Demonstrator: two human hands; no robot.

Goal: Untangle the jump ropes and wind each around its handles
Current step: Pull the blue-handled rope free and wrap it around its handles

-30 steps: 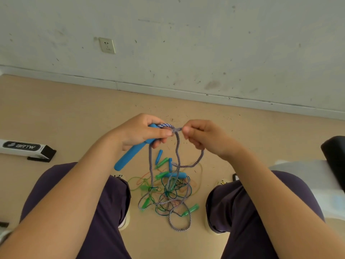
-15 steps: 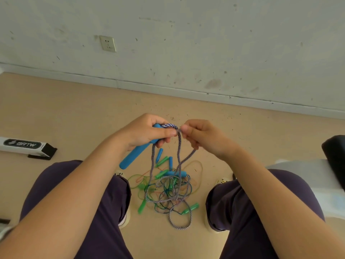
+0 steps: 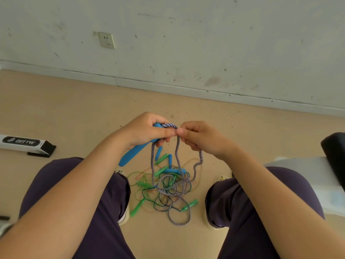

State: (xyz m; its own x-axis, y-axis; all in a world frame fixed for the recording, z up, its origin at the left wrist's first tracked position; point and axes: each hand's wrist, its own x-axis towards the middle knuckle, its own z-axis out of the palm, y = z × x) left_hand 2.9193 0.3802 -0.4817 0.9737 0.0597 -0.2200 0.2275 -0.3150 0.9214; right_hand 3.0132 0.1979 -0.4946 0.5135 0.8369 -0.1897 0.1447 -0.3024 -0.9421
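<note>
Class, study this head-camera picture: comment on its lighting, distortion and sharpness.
Head view: soft, even light with no glare; wide-angle bending curves the skirting board; left hand, right hand and braided rope fairly sharp; forearms at the lower corners look stretched.

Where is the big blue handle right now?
In the head view, the big blue handle is gripped in the left hand, slanting down-left above the tangled ropes on the floor.

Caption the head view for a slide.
Left hand grips blue handle; right hand pinches braided rope above the floor tangle.
</note>
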